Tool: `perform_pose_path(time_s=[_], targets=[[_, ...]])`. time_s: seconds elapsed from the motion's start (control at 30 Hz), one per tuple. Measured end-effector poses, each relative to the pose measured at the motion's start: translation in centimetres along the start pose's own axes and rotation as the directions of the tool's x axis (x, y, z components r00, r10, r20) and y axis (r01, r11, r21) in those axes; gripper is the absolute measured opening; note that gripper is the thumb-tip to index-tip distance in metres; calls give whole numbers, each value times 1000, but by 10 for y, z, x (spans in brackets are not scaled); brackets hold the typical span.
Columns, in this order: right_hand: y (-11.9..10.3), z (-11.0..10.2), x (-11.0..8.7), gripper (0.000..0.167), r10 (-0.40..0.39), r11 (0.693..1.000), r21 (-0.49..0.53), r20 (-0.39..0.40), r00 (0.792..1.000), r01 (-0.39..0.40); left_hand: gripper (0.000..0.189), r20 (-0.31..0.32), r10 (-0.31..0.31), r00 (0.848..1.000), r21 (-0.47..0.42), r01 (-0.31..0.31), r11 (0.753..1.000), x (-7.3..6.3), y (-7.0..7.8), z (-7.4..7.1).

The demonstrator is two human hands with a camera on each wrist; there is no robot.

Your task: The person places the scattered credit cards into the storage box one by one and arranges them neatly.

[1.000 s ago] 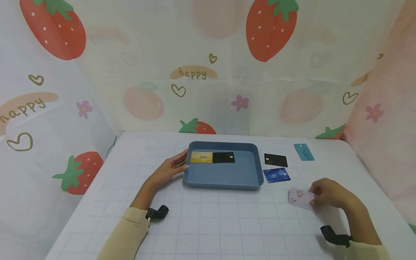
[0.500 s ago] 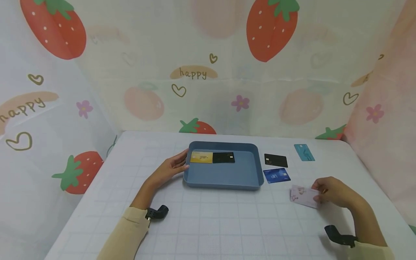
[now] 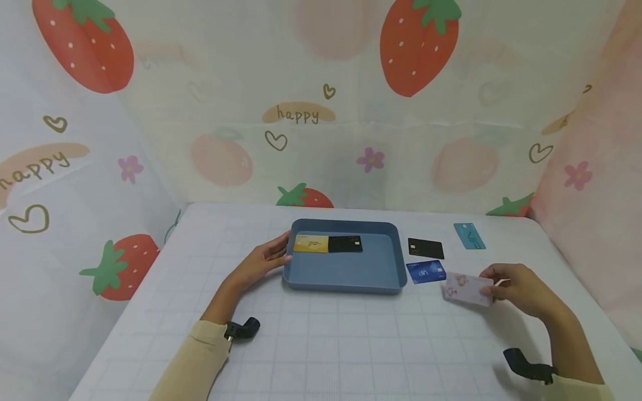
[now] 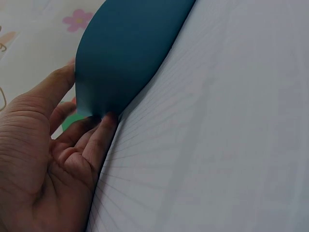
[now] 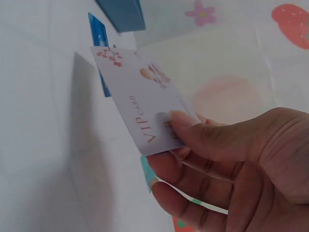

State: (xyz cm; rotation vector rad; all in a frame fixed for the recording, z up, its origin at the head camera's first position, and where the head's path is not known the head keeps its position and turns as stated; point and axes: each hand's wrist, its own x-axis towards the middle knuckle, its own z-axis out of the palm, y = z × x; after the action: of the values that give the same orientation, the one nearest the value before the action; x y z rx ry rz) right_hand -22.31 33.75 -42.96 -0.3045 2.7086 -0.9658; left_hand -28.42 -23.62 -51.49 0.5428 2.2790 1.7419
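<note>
My right hand [image 3: 519,287] pinches a pale pink-white card [image 3: 467,288] between thumb and fingers, above the table. In the right wrist view the card [image 5: 137,99] shows "VIP CARD" lettering, small flowers and a chip beside the thumb. Its far edge overlaps a blue VIP card [image 3: 426,272] lying on the table. At the left end of a blue tray [image 3: 346,283], my left hand [image 3: 258,262] rests its fingers against the outer wall, seen close up in the left wrist view. Inside the tray a gold card [image 3: 311,243] and a black card [image 3: 344,244] lie end to end.
Right of the tray lie another black card [image 3: 426,248] and, farther back, a teal VIP card [image 3: 469,236]. The white table [image 3: 311,356] has a faint grid. Curtains [image 3: 241,67] printed with strawberries and hearts stand behind it and at both sides.
My right hand first drew slightly right with the pink-white card, then lifted it away from me, so it now overlaps the blue card's edge. The left hand and tray stay put.
</note>
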Motion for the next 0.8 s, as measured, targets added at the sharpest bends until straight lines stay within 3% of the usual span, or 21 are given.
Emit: perform_pose_path(time_s=[0.57,0.8], targets=[[-32,7,-3,35,-19,1000,-12,-181,983,17,75,6,13,1000,-6,-13,1000,0,-1,-1],[-41,14,-1,35,-38,999,-15,-215,976,35,74,6,21,1000,7,-21,1000,1,0,0]])
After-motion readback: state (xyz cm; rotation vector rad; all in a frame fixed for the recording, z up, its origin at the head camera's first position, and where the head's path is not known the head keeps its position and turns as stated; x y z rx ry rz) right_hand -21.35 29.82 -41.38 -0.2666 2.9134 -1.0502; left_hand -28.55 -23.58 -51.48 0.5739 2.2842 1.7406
